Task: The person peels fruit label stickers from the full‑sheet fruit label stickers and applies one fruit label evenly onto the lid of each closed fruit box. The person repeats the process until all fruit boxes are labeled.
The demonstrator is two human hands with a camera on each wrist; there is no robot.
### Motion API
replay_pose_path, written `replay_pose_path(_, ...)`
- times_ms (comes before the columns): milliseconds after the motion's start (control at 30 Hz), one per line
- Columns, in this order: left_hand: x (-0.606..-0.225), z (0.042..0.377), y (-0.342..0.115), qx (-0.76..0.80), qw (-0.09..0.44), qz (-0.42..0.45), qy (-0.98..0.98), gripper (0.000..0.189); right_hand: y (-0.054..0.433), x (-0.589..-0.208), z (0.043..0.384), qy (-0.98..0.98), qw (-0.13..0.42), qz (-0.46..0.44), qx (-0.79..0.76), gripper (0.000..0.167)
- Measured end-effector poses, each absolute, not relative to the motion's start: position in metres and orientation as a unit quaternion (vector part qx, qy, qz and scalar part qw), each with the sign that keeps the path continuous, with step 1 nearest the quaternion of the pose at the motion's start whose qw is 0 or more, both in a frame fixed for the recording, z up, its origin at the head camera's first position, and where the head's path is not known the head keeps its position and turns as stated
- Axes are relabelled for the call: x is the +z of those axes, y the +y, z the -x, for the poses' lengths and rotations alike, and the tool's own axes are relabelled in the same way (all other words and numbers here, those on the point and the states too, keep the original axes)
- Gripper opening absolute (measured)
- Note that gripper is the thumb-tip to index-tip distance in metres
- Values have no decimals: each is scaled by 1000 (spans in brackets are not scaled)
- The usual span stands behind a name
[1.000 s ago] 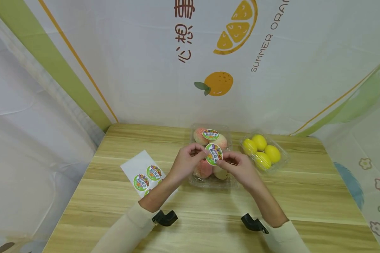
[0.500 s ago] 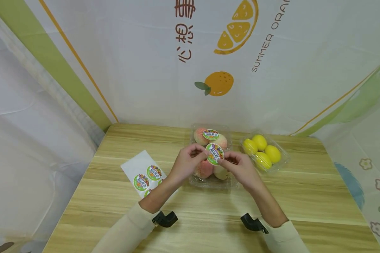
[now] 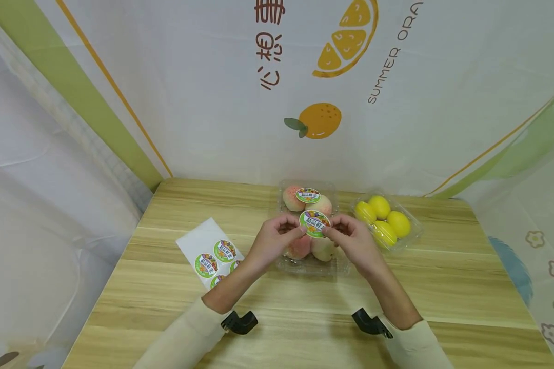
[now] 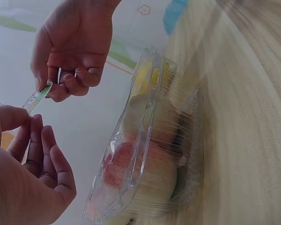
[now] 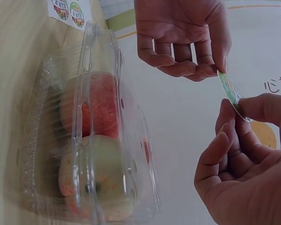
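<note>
A round fruit-print sticker point(image 3: 314, 223) is stretched between both hands, above a clear plastic clamshell box point(image 3: 307, 267) of peaches. My left hand point(image 3: 273, 239) pinches its left edge between thumb and fingers, and my right hand point(image 3: 353, 243) pinches the right edge the same way. Seen edge-on in the right wrist view, the sticker point(image 5: 230, 93) is thin and hangs well off the box's lid. Inside the box, a red-tinted peach point(image 5: 100, 105) and paler ones show through the plastic. Another round sticker point(image 3: 308, 195) lies on the far part of the lid.
Left of the box lies a white backing sheet point(image 3: 202, 234) with several round stickers, partly covered by the left forearm. To the right stands a second clear box point(image 3: 408, 243) of yellow lemons. A printed curtain point(image 3: 212, 102) hangs behind the wooden table point(image 3: 443, 287).
The sticker has turned slightly between the hands, so its printed band lies closer to level. My right hand has shifted a little up and to the right.
</note>
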State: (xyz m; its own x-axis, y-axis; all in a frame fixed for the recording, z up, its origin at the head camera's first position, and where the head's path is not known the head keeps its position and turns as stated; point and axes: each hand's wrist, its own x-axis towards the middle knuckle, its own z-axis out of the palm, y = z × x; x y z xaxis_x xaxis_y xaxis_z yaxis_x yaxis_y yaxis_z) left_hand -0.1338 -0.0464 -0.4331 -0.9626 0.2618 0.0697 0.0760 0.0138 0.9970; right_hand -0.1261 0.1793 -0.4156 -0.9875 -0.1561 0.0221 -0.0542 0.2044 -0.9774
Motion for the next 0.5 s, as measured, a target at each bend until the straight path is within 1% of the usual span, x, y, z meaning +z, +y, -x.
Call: replay_pose_path(500, -434, 135, -49, 657, 67, -121, 741, 15, 183, -414, 125, 775, 42, 71, -626, 14)
